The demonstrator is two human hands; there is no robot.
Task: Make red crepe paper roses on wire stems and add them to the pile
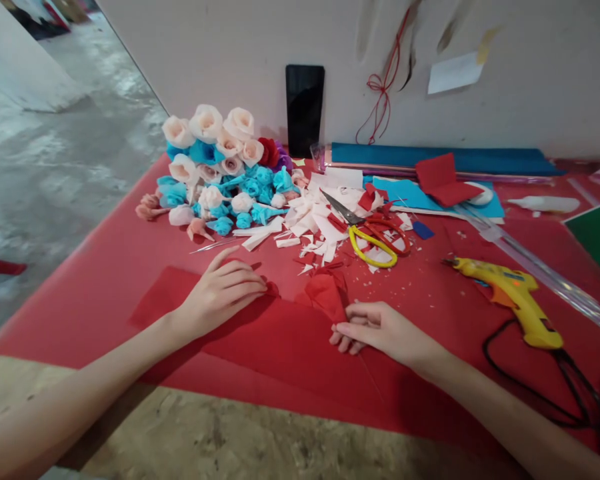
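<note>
My right hand pinches a red crepe-paper flower at its pointed lower end, and a thin line like a wire runs down from it. With fingers stretched out, my left hand rests over a sheet of red crepe paper near the front of the table. A small red bit lies by its fingertips; whether they touch it I cannot tell. Beyond both hands, scissors with one yellow and one red handle lie on white and red paper scraps.
A pile of white, blue and pink paper flowers sits at the back left. To the right lies a yellow glue gun with a black cord. A dark phone leans against the wall, near blue paper and a white bottle.
</note>
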